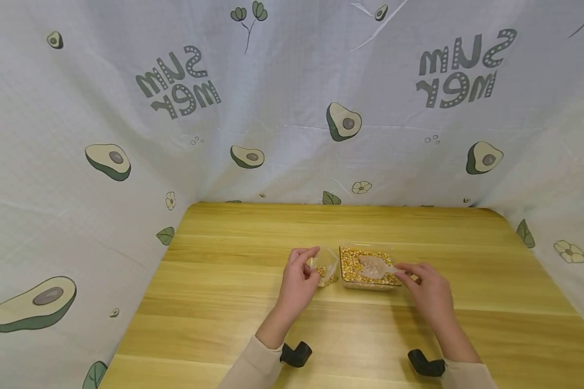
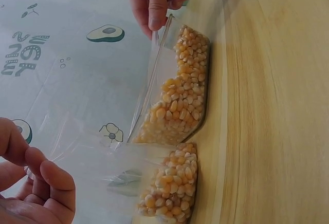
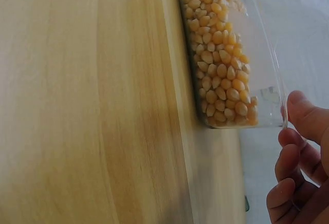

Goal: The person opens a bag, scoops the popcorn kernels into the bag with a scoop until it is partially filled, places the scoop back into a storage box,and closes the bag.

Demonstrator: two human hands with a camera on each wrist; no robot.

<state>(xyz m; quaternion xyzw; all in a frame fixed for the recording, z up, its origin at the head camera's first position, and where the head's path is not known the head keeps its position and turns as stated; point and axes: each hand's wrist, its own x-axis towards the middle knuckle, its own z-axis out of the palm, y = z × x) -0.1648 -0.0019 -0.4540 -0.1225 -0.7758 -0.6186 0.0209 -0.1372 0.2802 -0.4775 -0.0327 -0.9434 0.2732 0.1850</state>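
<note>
My left hand [image 1: 298, 278] pinches the upper edge of a clear plastic bag [image 2: 92, 167], holding its mouth up. Corn kernels [image 2: 172, 185] fill the bottom of this bag, which stands on the table. Right beside it is a clear rectangular container [image 1: 367, 286] with a deep layer of corn kernels [image 1: 349, 263]. A translucent scoop [image 1: 375, 267] lies over the kernels, its bowl towards the bag. My right hand [image 1: 430, 292] grips the scoop's handle at the container's right rim. In the right wrist view, the fingertips [image 3: 298, 100] are right at that rim and the scoop is mostly hidden.
The wooden table [image 1: 253, 232] extends around the bag and container. A white curtain [image 1: 292, 108] printed with avocados and lettering hangs behind the table and along both sides. Black wrist mounts [image 1: 297, 354] stick out near both sleeves.
</note>
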